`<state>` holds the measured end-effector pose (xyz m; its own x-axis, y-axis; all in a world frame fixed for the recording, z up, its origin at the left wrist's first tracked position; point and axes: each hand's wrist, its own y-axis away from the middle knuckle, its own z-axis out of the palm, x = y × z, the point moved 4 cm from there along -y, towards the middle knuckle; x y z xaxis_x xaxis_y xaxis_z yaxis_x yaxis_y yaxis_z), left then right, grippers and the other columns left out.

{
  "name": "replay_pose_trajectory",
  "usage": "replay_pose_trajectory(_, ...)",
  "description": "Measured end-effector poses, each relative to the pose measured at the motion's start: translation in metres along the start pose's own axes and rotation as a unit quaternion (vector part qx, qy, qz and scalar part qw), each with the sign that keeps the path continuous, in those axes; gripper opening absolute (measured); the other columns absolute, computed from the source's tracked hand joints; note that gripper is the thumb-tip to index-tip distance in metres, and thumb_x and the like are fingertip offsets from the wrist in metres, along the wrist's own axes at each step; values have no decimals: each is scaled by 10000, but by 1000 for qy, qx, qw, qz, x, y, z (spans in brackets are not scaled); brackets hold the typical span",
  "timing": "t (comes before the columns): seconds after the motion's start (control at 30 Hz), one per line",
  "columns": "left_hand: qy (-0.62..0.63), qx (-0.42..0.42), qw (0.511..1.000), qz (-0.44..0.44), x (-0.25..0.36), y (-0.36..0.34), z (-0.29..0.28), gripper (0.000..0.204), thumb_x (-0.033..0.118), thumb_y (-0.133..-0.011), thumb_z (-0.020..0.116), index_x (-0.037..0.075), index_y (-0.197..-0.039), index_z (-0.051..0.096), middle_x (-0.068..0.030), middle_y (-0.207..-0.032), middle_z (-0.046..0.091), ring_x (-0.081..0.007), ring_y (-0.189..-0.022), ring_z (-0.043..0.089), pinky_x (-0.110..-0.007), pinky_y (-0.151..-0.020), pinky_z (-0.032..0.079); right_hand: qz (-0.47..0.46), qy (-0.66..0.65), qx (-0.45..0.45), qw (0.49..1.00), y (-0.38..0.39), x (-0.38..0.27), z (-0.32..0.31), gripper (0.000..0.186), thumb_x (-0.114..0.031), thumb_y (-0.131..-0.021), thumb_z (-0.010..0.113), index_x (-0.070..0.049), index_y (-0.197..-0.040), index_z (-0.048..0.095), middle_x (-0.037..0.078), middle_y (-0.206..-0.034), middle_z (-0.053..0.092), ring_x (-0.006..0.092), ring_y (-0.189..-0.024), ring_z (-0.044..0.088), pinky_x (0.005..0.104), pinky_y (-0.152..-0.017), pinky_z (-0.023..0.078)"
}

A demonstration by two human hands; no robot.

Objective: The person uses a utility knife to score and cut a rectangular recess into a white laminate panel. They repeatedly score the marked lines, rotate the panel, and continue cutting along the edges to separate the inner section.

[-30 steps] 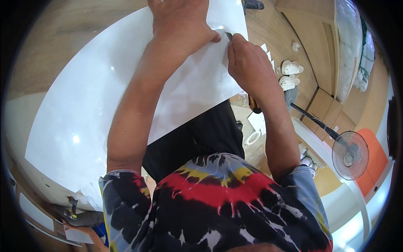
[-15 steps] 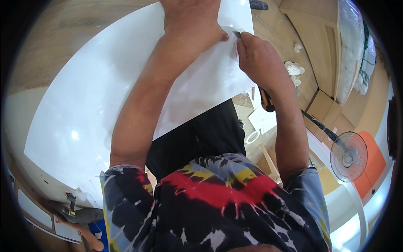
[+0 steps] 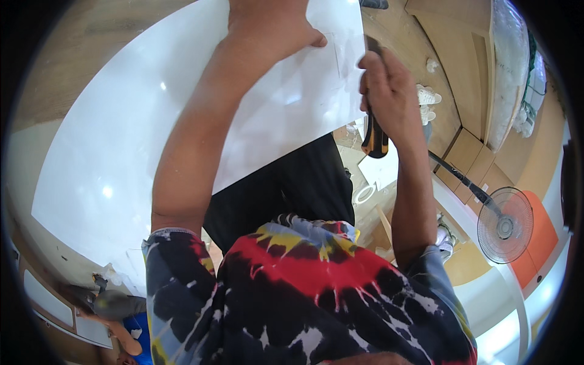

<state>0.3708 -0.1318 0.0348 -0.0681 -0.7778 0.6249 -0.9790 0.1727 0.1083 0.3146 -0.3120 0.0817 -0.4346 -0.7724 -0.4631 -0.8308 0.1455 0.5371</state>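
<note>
A large white sheet (image 3: 115, 140) with one curved edge lies before me, its straight edge close to my body. Pressed on its far part is my left hand (image 3: 274, 27), thumb stretched out beside a thin rectangular outline; its other fingers are cut off by the top of the view. My right hand (image 3: 392, 91) is closed round a utility knife (image 3: 375, 145) with a black and orange handle, held just beyond the sheet's right edge. The dark blade end points away from me and looks blurred, apart from the outlined lines.
A standing fan (image 3: 504, 227) is at the right, before an orange panel (image 3: 535, 213). Wooden boards (image 3: 453, 48) lean at the far right, with white shoes (image 3: 427, 95) on the floor nearby. Another person (image 3: 131, 328) is low at the left, beside a cabinet (image 3: 48, 298).
My right hand has lifted the knife off the outlined area and moved right, past the sheet's edge, uncovering the handle. The left hand has shifted slightly left.
</note>
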Motion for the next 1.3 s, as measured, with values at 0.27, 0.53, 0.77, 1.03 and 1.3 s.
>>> replay_pose_trajectory(0.27,24,243,965,97,-31,41,-16,736,380,-803,868,133,-1437,586,-167,-1418,576,-355,-1399,454,-468,-1163,357,-29,-21,81,996,-1,68,1,600,-447,-815,863,28,-1094,623,160,-888,681,290,-844,687,383,-766,542)
replay_pose_trajectory(0.53,-71,387,822,-411,-84,372,-28,534,212,-947,751,-21,-1389,563,-208,-1389,549,-341,-1323,515,-454,-1138,394,-144,45,29,988,-38,70,10,684,-483,-760,884,60,-1052,588,286,-918,695,370,-876,714,441,-797,556)
replay_pose_trajectory(0.77,-28,245,961,-129,15,276,23,403,191,-939,748,40,-1300,654,-155,-1378,613,-352,-1346,518,-475,-1140,366,-250,-10,172,953,-32,88,14,348,-295,-989,641,45,-1034,582,263,-888,672,422,-826,663,448,-754,503)
replay_pose_trajectory(1.03,-166,-1,978,123,24,132,66,820,631,-877,680,168,-1527,494,-44,-1631,398,-333,-1550,248,-657,-1214,146,-185,-21,36,982,17,71,12,245,-207,-1031,547,18,-944,595,296,-801,658,505,-794,648,573,-724,491)
replay_pose_trajectory(1.3,-136,-13,983,126,18,133,84,806,673,-855,681,256,-1523,507,5,-1652,346,-286,-1563,209,-663,-1219,120,-157,110,53,980,15,59,26,271,-226,-1028,552,0,-886,595,281,-749,648,484,-753,659,568,-699,506)
